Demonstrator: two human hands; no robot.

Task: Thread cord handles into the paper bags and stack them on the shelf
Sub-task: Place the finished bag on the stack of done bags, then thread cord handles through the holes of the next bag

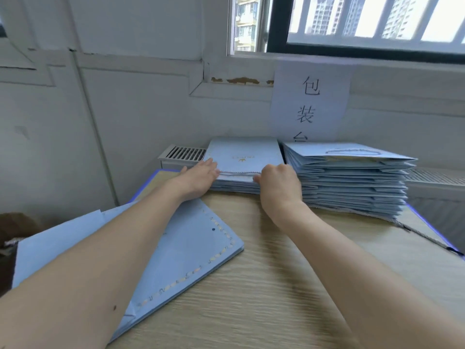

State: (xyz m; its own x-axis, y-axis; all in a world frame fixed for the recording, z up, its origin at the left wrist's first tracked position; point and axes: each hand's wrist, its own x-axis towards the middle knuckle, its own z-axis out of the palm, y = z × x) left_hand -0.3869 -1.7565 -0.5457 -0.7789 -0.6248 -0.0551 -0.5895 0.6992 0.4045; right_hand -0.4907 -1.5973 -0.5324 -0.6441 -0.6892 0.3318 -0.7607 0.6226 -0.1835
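pale blue paper bags with white cord handles; the top bag bears a small gold emblem. the flat bag has a cream dotted border. light woodgrain counter, blue-edged.

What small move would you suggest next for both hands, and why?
Probably let go and reach for the flat bags: the top bag already lies square on the left stack, cord handle threaded, left hand flat on it, right hand pinching its edge.

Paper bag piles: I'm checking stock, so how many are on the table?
3: a low stack at the back centre, a taller stack right of it, and a flat pile near left. More may lie out of view.
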